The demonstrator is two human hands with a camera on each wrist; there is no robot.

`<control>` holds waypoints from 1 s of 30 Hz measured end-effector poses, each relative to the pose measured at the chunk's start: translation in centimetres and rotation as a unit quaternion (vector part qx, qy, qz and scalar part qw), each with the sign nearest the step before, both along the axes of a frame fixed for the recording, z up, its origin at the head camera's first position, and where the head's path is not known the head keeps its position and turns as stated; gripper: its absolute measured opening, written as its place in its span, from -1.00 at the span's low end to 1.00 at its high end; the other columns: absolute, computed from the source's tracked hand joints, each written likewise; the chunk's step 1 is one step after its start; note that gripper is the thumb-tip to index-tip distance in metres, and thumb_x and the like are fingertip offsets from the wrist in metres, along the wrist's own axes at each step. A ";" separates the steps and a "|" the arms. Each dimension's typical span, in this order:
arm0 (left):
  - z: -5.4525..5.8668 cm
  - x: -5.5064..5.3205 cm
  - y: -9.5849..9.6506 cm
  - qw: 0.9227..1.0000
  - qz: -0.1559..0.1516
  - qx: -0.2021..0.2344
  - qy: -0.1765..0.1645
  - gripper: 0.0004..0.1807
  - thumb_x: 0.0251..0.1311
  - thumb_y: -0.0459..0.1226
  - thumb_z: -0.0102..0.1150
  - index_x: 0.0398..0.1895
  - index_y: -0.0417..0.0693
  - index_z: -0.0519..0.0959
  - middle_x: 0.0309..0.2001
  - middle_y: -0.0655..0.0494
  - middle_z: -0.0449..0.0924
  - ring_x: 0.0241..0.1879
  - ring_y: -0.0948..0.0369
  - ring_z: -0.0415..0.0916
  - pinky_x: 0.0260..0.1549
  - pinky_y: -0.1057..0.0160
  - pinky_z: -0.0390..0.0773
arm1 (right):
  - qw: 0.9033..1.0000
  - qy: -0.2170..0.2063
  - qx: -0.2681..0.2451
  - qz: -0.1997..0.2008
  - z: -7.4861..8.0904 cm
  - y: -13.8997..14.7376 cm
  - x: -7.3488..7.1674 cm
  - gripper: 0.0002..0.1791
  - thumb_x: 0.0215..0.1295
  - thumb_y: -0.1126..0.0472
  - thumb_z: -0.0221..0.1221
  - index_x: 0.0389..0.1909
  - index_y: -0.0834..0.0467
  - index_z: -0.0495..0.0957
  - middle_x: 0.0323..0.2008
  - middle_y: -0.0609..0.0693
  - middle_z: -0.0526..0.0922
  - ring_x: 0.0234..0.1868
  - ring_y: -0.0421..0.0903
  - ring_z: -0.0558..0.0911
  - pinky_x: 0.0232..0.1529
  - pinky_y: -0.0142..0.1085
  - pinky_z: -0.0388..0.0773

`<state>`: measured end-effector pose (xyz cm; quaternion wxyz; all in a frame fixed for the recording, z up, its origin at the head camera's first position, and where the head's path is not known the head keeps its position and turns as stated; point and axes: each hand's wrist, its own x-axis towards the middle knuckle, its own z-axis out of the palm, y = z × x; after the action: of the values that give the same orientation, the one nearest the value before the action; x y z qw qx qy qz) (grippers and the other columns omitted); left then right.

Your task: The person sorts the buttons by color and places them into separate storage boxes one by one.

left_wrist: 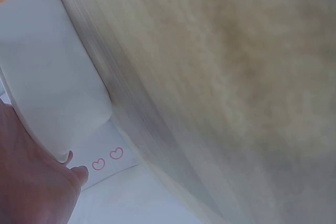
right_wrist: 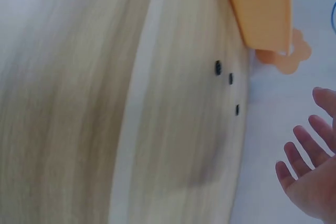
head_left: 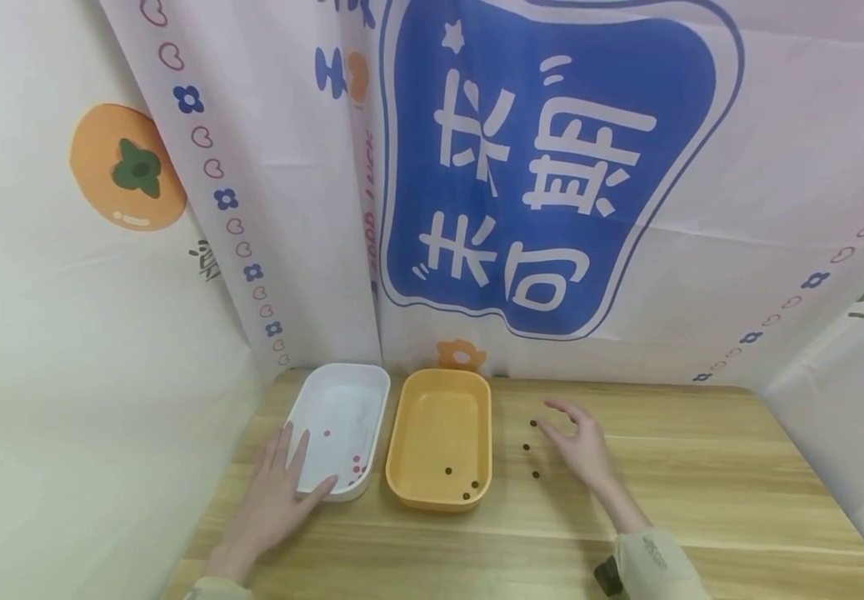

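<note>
My left hand [head_left: 274,492] lies with spread fingers over the near left rim of a white tray [head_left: 379,408]. Several small pink discs [head_left: 357,459] lie in that tray, most of them by its near right corner. To its right, a yellow tray [head_left: 439,412] holds 3 small dark discs [head_left: 474,484]. My right hand [head_left: 584,446] hovers over the table right of the yellow tray, thumb and fingers apart with nothing between them. Beside its thumb is a dark disc [head_left: 532,423], with two more nearer to me; the right wrist view shows these dark discs [right_wrist: 218,67] too.
The wooden table [head_left: 701,492] extends well to the right of my right hand. A printed cloth [head_left: 312,250] hangs along its back edge, and pale cloth walls stand at both sides. A dark object [head_left: 608,575] shows by my right sleeve.
</note>
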<state>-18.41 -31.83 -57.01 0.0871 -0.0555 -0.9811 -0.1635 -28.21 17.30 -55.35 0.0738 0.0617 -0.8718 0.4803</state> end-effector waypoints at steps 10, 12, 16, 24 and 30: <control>0.2 0.2 0.1 1.000 0.002 0.006 -0.002 0.07 0.49 0.26 0.21 0.71 -0.36 0.18 0.76 -0.48 -0.12 0.74 -0.43 -0.17 0.68 -0.48 0.03 | 0.999 -0.047 0.001 0.025 -1.5 0.1 -1.0 -0.40 0.53 0.21 0.34 0.48 0.35 0.49 0.52 0.39 0.50 0.56 0.43 0.44 0.65 0.40 0.29; 0.1 0.2 0.1 1.000 0.002 0.007 0.002 0.07 0.49 0.26 0.21 0.70 -0.37 0.19 0.75 -0.49 -0.11 0.74 -0.44 -0.15 0.67 -0.48 0.05 | 0.998 -0.052 0.004 0.019 -1.8 -0.1 -1.3 -0.41 0.51 0.22 0.36 0.45 0.37 0.52 0.45 0.42 0.56 0.47 0.41 0.53 0.58 0.36 0.43; 0.0 0.2 0.1 1.000 0.001 0.004 0.006 0.06 0.49 0.26 0.22 0.70 -0.37 0.20 0.75 -0.50 -0.10 0.73 -0.44 -0.13 0.67 -0.48 0.04 | 0.998 -0.059 0.013 -0.001 -2.3 -0.7 -2.0 -0.51 0.46 0.28 0.40 0.32 0.38 0.62 0.19 0.38 0.71 0.18 0.27 0.70 0.32 0.11 0.71; 0.1 0.3 0.0 1.000 0.003 0.004 0.001 0.05 0.49 0.24 0.22 0.70 -0.36 0.19 0.75 -0.48 -0.11 0.73 -0.44 -0.14 0.68 -0.48 0.03 | 0.996 -0.065 0.043 -0.048 -3.1 -2.0 -2.8 -0.74 0.40 0.29 0.43 0.04 0.30 0.79 -0.02 0.27 0.84 -0.11 0.08 0.76 -0.15 -0.30 0.67; 0.1 0.3 0.0 1.000 0.003 0.000 0.002 0.05 0.50 0.26 0.21 0.70 -0.34 0.20 0.76 -0.47 -0.11 0.73 -0.44 -0.13 0.68 -0.48 0.05 | 0.993 -0.064 0.063 -0.070 -3.7 -2.3 -3.1 -0.90 0.35 0.33 0.45 -0.16 0.22 0.84 -0.14 0.19 0.85 -0.17 0.03 0.75 -0.12 -0.26 0.59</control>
<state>-18.14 -31.80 -56.87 0.0893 -0.0533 -0.9811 -0.1634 -31.33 15.05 -59.05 0.0470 -0.0260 -0.9053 0.4214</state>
